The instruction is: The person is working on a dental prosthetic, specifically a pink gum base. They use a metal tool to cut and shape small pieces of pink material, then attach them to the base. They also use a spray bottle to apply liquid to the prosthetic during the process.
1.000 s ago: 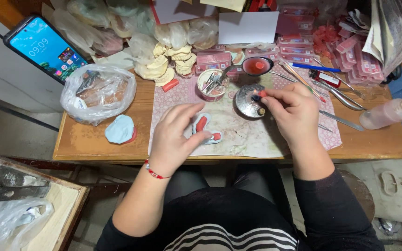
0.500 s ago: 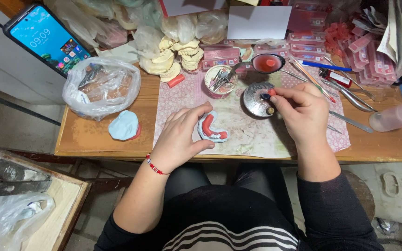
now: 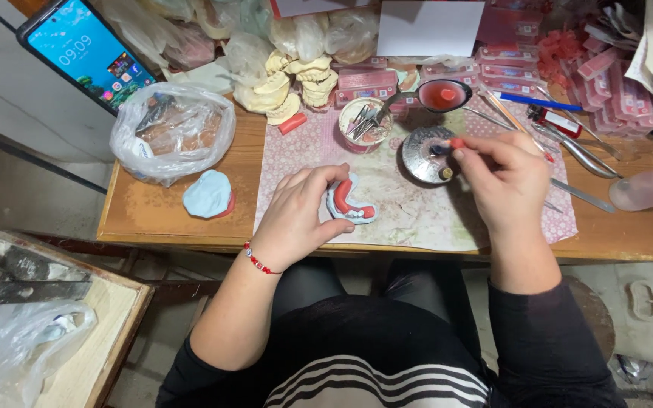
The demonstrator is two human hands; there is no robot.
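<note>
While left hand (image 3: pixel 300 219) grips dental cast (image 3: pixel 349 204), right hand (image 3: pixel 504 177) pinches tool (image 3: pixel 447 145) at metal dish (image 3: pixel 426 155), 2 o'clock; load sparingly.

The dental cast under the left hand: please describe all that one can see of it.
The dental cast is a pale, horseshoe-shaped model, plaster by its look, with a red, wax-like rim along its arch. It lies flat on the patterned mat near the table's front edge. The left hand grips its left side, hiding part of it. The right hand is apart from it.
</note>
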